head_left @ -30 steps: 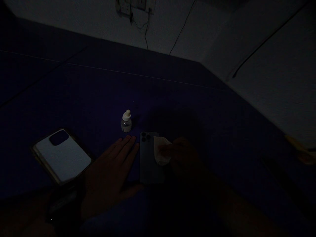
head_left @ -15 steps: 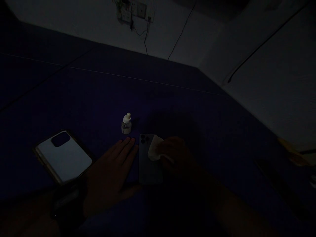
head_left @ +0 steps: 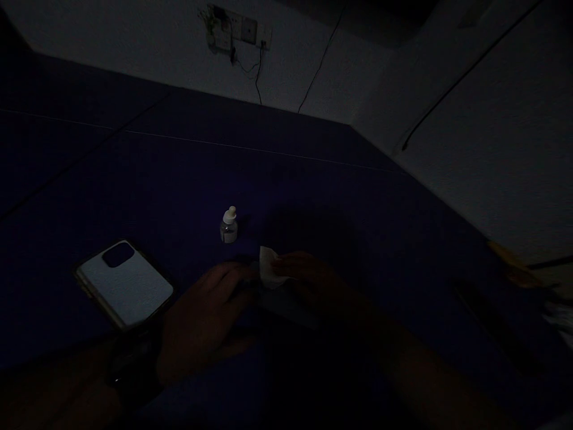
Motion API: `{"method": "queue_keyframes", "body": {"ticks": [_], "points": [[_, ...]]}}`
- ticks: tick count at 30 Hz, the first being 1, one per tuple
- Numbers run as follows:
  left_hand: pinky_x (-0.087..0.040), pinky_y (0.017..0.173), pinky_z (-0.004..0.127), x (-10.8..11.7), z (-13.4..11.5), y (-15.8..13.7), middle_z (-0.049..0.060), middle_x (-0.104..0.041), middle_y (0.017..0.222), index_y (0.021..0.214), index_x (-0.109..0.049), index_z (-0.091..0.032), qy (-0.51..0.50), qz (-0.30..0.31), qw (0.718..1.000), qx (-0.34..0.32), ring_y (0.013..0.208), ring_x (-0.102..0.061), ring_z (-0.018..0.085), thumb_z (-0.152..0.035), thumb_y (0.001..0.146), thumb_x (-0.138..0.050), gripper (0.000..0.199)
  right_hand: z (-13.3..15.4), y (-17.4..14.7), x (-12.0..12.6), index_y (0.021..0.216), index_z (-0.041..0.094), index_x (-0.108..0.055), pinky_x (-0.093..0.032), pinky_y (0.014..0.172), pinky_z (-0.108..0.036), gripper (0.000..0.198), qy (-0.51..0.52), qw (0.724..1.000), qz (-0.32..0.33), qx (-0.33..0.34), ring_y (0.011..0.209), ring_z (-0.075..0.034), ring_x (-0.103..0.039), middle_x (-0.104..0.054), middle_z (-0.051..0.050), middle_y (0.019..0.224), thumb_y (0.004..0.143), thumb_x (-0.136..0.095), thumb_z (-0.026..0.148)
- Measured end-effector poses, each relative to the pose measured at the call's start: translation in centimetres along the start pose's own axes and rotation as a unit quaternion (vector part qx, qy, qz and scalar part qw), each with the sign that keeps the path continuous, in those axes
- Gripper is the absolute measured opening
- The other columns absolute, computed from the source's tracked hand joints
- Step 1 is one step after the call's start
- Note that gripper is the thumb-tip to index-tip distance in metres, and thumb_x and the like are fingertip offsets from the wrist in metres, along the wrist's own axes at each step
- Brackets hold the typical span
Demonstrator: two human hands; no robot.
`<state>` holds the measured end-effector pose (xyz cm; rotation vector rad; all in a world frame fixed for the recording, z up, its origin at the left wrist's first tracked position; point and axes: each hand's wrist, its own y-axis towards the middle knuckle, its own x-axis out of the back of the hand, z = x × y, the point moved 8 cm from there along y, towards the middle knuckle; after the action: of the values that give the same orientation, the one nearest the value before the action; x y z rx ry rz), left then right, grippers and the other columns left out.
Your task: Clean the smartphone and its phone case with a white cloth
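In the dim light a phone (head_left: 286, 307) lies back up, now at a slant, between my two hands. My left hand (head_left: 210, 307), with a dark watch on its wrist, has its fingers bent over the phone's far left corner and grips it there. The camera end is mostly hidden under those fingers. My right hand (head_left: 308, 275) pinches a white wipe (head_left: 269, 269) against the upper part of the phone. Beyond the left fingers stands a small clear bottle (head_left: 228, 230) with a white dropper-like cap. A pale phone case (head_left: 129, 286) with a camera cutout lies left of my left hand.
All this rests on a dark blue surface (head_left: 188, 191) that runs back to a pale wall. Sockets (head_left: 249, 30) with cords are on that wall. A long dark object (head_left: 492, 322) lies at the right, near a yellowish item (head_left: 514, 266).
My left hand has gone from lying flat beside the phone to bending its fingers over its corner. The phone has turned to a slant. The wipe has shifted slightly left with my right hand.
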<state>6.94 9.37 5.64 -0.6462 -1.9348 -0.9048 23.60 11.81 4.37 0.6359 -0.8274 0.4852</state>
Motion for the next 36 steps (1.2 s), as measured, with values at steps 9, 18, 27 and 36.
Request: {"method": "queue_keyframes", "body": {"ticks": [9, 18, 27, 36], "points": [[-0.053, 0.100, 0.051, -0.8, 1.3, 0.0, 0.016, -0.061, 0.136, 0.148, -0.033, -0.017, -0.048, 0.020, 0.998, 0.018, 0.123, -0.060, 0.033, -0.029, 0.078, -0.071, 0.080, -1.7, -2.5, 7.0, 0.115, 0.024, -0.073, -0.062, 0.075, -0.037, 0.027, 0.024, 0.960, -0.164, -0.228, 0.089, -0.023, -0.075, -0.077, -0.005, 0.105, 0.101, -0.052, 0.031], [-0.056, 0.088, 0.049, -0.6, 1.2, 0.2, 0.014, -0.064, 0.122, 0.139, -0.048, -0.015, 0.010, 0.012, 0.998, 0.068, 0.110, -0.061, 0.034, -0.025, 0.068, -0.067, 0.074, 0.6, -4.2, 4.4, 0.119, 0.023, -0.066, -0.056, 0.089, -0.043, 0.030, -0.076, 0.997, -0.025, 0.004, 0.109, -0.023, -0.064, -0.071, -0.010, 0.114, 0.092, -0.057, 0.014], [-0.055, 0.085, 0.048, -0.1, 1.5, 0.0, 0.013, -0.062, 0.117, 0.129, -0.060, -0.017, 0.018, -0.015, 0.997, 0.072, 0.105, -0.059, 0.033, -0.027, 0.070, -0.066, 0.060, -1.3, -4.4, 2.0, 0.119, 0.025, -0.063, -0.046, 0.108, -0.050, 0.034, -0.013, 0.996, 0.023, -0.083, 0.142, -0.029, -0.041, -0.043, -0.013, 0.154, 0.089, -0.073, 0.039], [-0.053, 0.085, 0.046, -0.3, 1.7, 0.1, 0.010, -0.062, 0.115, 0.130, -0.059, -0.021, 0.001, -0.002, 0.997, 0.074, 0.103, -0.058, 0.031, -0.026, 0.072, -0.067, 0.059, 0.0, -4.0, 1.6, 0.138, 0.025, -0.058, -0.047, 0.106, -0.048, 0.037, -0.107, 0.992, 0.059, -0.019, 0.132, -0.024, -0.052, -0.056, -0.011, 0.145, 0.102, -0.053, 0.024]]}}
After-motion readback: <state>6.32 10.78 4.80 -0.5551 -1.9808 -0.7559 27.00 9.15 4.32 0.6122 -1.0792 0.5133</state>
